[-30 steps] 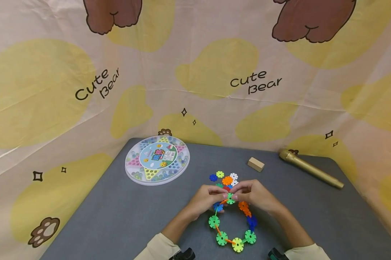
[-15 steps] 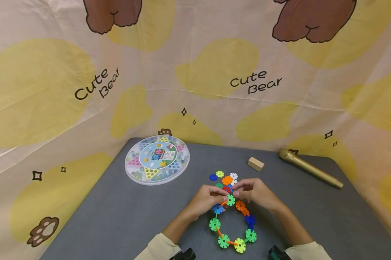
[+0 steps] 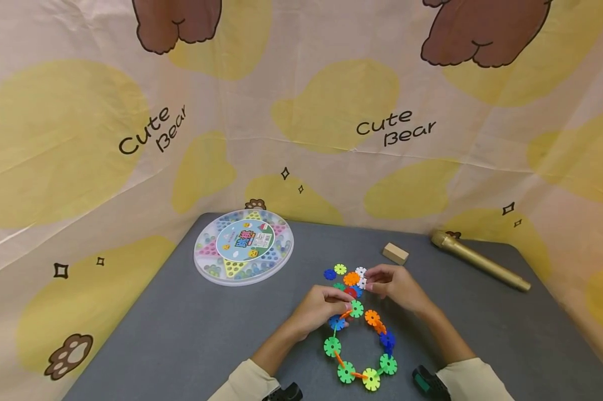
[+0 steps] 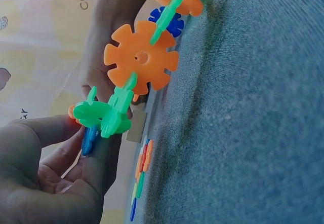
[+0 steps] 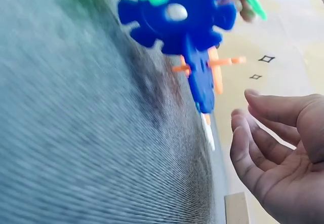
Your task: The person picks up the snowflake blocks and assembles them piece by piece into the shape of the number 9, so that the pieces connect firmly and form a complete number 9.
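A ring-shaped chain of notched plastic snowflake discs (image 3: 332, 346), in green, blue, yellow and orange, lies in front of me, with a gap at its far side between the green end disc (image 3: 356, 309) and the orange end disc (image 3: 372, 317). My left hand (image 3: 313, 312) pinches the chain near that green end; the left wrist view shows its thumb and fingers (image 4: 53, 125) at the linked pieces. Apart from the chain, my right hand (image 3: 397, 287) has its fingertips right beside the white discs (image 3: 361, 272). In the right wrist view those fingers (image 5: 248, 145) are loosely bent with nothing between them.
Loose discs, among them an orange disc (image 3: 351, 279) and a yellow disc (image 3: 339, 269), lie beyond the chain. Farther back are a wooden block (image 3: 395, 253), a gold microphone-shaped stick (image 3: 481, 260) and a round Chinese checkers board (image 3: 243, 278) on the grey table (image 3: 206, 334).
My right hand has left the green end disc and moved away and to the right, towards the white discs. My left hand keeps its pinch; the chain has shifted slightly.
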Demonstrator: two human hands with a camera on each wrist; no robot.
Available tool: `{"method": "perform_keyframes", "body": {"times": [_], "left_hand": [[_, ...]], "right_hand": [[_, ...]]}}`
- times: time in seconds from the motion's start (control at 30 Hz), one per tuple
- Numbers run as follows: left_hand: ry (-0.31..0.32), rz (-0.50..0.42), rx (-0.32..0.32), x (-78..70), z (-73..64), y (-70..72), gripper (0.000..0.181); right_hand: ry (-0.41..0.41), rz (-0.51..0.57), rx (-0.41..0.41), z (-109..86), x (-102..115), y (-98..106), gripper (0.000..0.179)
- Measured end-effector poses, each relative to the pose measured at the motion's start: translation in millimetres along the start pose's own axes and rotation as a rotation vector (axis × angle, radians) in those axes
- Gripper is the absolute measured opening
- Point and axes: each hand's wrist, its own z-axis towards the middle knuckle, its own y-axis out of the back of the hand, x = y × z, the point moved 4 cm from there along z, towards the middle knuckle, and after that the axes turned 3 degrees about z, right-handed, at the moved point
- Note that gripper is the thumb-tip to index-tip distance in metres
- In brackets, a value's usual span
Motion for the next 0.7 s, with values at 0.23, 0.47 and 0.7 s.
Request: {"method": "perform_keyframes", "body": {"times": [0.23,0.47,0.7], "left_hand": [[-0.004,-0.013,-0.001,0.3,-0.8,0.3,0.018],[0.007,-0.057,0.004,1.3,-0.5,0.5,0.017],[0.011,-0.049,0.006,1.9,-0.1,1.7,0.016]], "right_hand": [[0.030,-0.024,-0.042,15.6,-1.4,5.5,0.032],[0.008,-0.073,-0.050,28.6,-8.6,7.1,0.036],[0.036,-0.153,-0.039,40.6,-18.8,4.0,0.034]]}}
